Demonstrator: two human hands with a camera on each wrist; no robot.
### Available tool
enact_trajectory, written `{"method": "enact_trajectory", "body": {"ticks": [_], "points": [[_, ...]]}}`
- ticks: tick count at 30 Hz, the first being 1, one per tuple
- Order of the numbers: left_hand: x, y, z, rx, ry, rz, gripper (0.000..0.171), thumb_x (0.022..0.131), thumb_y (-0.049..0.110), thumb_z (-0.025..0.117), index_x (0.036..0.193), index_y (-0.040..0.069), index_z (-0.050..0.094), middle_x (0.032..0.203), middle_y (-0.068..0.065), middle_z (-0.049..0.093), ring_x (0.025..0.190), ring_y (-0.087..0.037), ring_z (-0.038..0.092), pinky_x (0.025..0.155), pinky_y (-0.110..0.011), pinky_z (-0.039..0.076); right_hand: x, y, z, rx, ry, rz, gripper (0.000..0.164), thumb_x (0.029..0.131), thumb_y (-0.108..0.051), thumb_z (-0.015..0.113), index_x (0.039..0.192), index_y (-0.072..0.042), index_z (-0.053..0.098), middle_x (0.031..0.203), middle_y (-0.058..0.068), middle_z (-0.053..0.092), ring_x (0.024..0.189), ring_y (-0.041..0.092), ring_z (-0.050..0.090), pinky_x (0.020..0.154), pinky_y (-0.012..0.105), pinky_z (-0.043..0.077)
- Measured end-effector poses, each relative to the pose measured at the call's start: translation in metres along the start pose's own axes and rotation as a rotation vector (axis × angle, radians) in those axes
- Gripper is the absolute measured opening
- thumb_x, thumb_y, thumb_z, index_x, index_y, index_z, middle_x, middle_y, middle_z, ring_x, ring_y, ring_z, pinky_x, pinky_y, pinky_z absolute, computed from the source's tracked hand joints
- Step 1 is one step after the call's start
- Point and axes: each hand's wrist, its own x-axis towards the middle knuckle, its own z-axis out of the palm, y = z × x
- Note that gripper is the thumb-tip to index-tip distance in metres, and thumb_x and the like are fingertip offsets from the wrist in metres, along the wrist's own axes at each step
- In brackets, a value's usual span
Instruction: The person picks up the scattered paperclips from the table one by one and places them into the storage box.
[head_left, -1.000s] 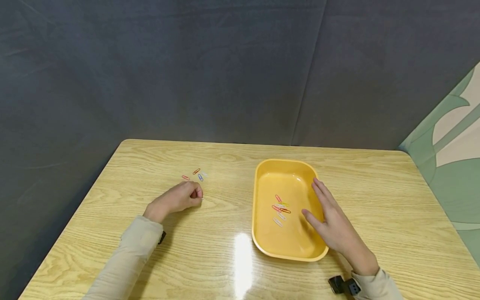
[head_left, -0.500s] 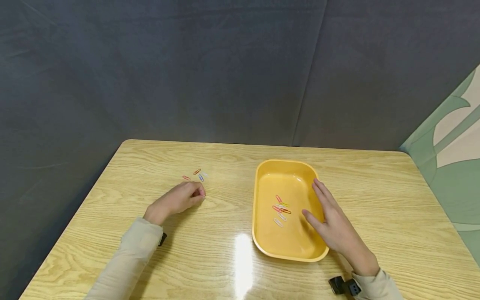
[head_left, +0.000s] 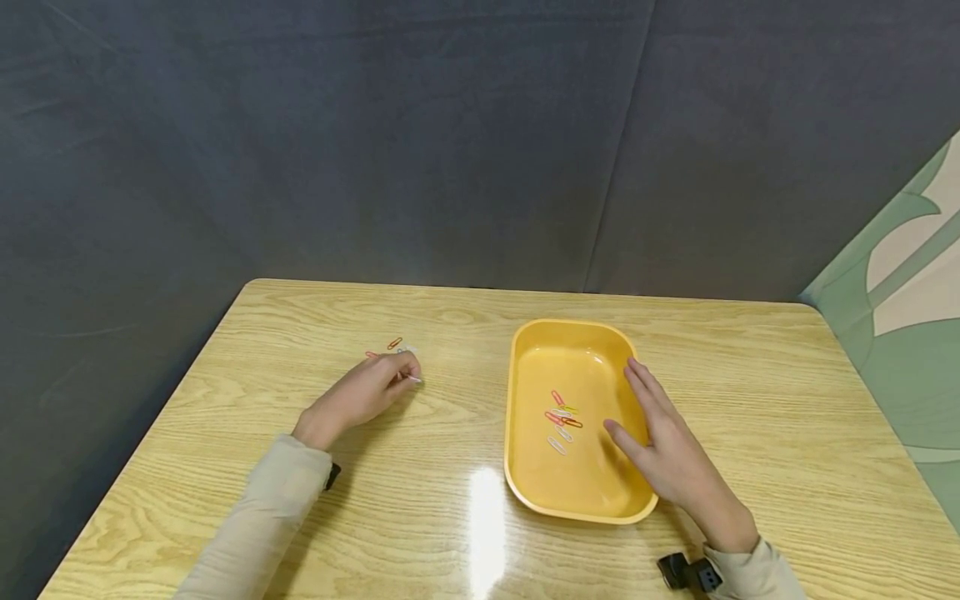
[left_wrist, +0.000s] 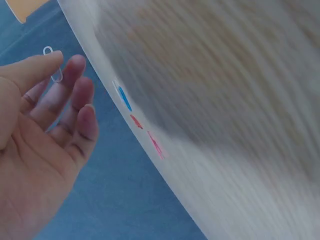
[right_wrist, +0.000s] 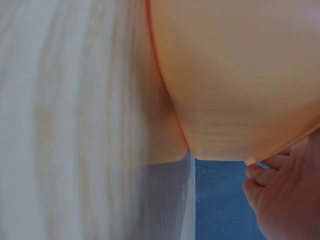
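My left hand [head_left: 360, 392] pinches a white paperclip [left_wrist: 61, 74] between thumb and fingers, over the left part of the table. Just beyond it lie a dark red paperclip [head_left: 394, 343] and a pink one, the latter partly covered by the hand in the head view. A blue paperclip [left_wrist: 125, 98] and a whitish one lie close by in the left wrist view. My right hand [head_left: 678, 454] rests at the right rim of a yellow tray [head_left: 510, 417], fingers nearly straight along it and thumb over the inside. Several paperclips [head_left: 555, 418], pink, white, yellow and dark red, lie in the tray.
The wood-grain table [head_left: 450, 467] ends at a dark cloth partition [head_left: 450, 167] along the back and left. A green patterned panel [head_left: 915, 333] stands to the right. Black wrist cameras [head_left: 688, 572] sit at the cuffs.
My left hand has shifted slightly right and away from me, with the white paperclip now showing at its fingertips and the blue one mostly covered. The right hand and tray stay put.
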Motion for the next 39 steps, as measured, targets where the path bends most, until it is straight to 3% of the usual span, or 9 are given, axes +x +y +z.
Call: {"method": "enact_trajectory", "body": {"ticks": [3,6,8,11,16,20,23,26,39], "points": [[0.001,0.004,0.0,0.032,0.032,-0.012,0.004,0.097,0.014,0.064,0.096,0.01,0.064,0.096,0.001,0.065,0.101,-0.022,0.063,0.097,-0.042,0.05,0.0,-0.001,0.0,0.001,-0.001,0.003,0.079,0.098,-0.026,0.062,0.156,0.003,0.017,0.166,0.018,0.011,0.148,0.048,0.018,0.113,0.067,0.022],[0.002,0.01,0.0,0.064,0.058,-0.022,0.004,0.095,0.013,0.067,0.098,0.011,0.068,0.1,0.001,0.067,0.124,-0.033,0.058,0.117,-0.054,0.032,-0.001,-0.001,-0.001,0.004,0.004,0.002,0.079,0.098,-0.026,0.062,0.156,0.003,0.018,0.166,0.018,0.012,0.148,0.047,0.019,0.113,0.067,0.022],[0.003,0.012,0.0,0.078,0.075,-0.022,0.004,0.093,0.012,0.068,0.098,0.012,0.069,0.099,0.0,0.068,0.131,-0.036,0.053,0.12,-0.055,0.025,-0.001,-0.002,-0.001,0.006,0.01,-0.002,0.078,0.098,-0.026,0.063,0.156,0.002,0.019,0.165,0.018,0.013,0.148,0.047,0.019,0.113,0.066,0.022],[0.006,0.016,0.001,0.095,0.092,-0.003,0.005,0.092,0.012,0.07,0.097,0.013,0.07,0.096,0.001,0.068,0.113,-0.027,0.063,0.12,-0.052,0.028,-0.001,-0.002,-0.001,0.007,0.015,-0.009,0.078,0.097,-0.026,0.064,0.156,0.002,0.02,0.165,0.018,0.014,0.148,0.046,0.02,0.113,0.066,0.023],[0.01,0.023,0.002,0.088,0.094,0.036,0.006,0.092,0.013,0.07,0.098,0.012,0.069,0.091,0.002,0.066,0.088,-0.013,0.061,0.119,-0.054,0.028,0.0,0.0,0.0,0.004,0.012,-0.01,0.078,0.098,-0.026,0.063,0.156,0.002,0.018,0.165,0.018,0.013,0.148,0.047,0.02,0.113,0.067,0.023],[0.013,0.031,0.003,0.084,0.096,0.056,0.007,0.092,0.012,0.069,0.1,0.012,0.069,0.092,0.002,0.067,0.087,-0.012,0.06,0.111,-0.051,0.04,0.0,0.001,0.001,0.001,0.007,-0.011,0.078,0.099,-0.027,0.061,0.156,0.002,0.018,0.165,0.019,0.012,0.148,0.048,0.019,0.112,0.067,0.023],[0.015,0.038,0.003,0.083,0.106,0.069,0.008,0.094,0.012,0.068,0.102,0.012,0.069,0.094,0.001,0.067,0.087,-0.013,0.059,0.093,-0.039,0.05,0.0,0.0,0.0,0.001,0.007,-0.009,0.078,0.098,-0.027,0.062,0.156,0.002,0.018,0.165,0.018,0.012,0.148,0.048,0.019,0.112,0.067,0.023],[0.018,0.042,0.005,0.09,0.125,0.089,0.009,0.094,0.011,0.068,0.103,0.011,0.07,0.093,0.002,0.066,0.087,-0.013,0.058,0.078,-0.032,0.049,0.0,-0.001,-0.001,0.007,0.006,-0.006,0.078,0.098,-0.027,0.062,0.156,0.002,0.018,0.166,0.017,0.012,0.148,0.047,0.019,0.112,0.067,0.023],[0.031,0.066,0.012,0.082,0.178,0.16,0.007,0.094,0.013,0.068,0.1,0.014,0.071,0.091,0.004,0.067,0.086,-0.012,0.06,0.076,-0.03,0.051,0.0,0.0,0.0,0.01,0.002,-0.004,0.078,0.098,-0.027,0.062,0.156,0.002,0.018,0.166,0.018,0.011,0.148,0.048,0.019,0.111,0.068,0.023]]}}
